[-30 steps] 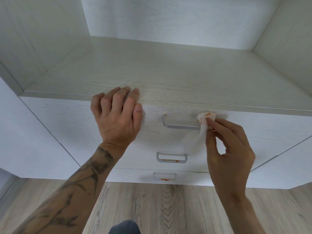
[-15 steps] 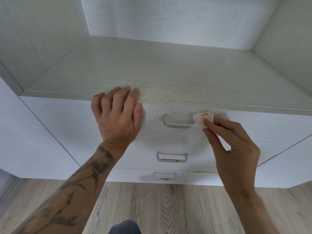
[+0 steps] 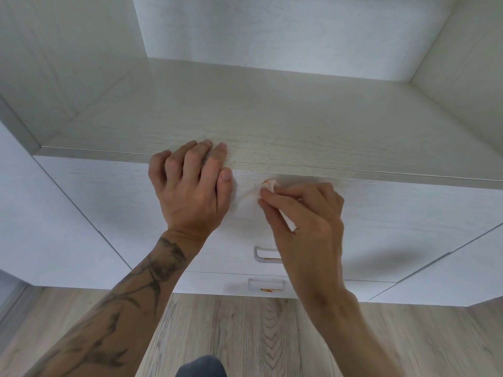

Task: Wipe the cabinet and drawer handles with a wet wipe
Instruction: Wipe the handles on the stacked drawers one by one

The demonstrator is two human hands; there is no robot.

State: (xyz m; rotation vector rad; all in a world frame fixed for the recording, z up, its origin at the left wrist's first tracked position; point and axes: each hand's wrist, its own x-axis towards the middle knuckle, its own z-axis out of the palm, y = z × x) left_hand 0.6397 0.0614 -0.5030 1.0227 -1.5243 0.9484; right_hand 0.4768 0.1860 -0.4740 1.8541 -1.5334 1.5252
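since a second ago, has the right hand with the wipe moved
Yes. The right hand slid the wet wipe leftward across the top drawer front, from right of the middle drawer handle to above its left end, nearer the left hand.

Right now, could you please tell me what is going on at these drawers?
A person is wiping the top drawer. The right hand pinches a wet wipe, already stained orange, against the drawer's front. The left hand rests on the cabinet's top edge. Below, the middle handle and bottom handle show orange smears, and neither hand touches them.
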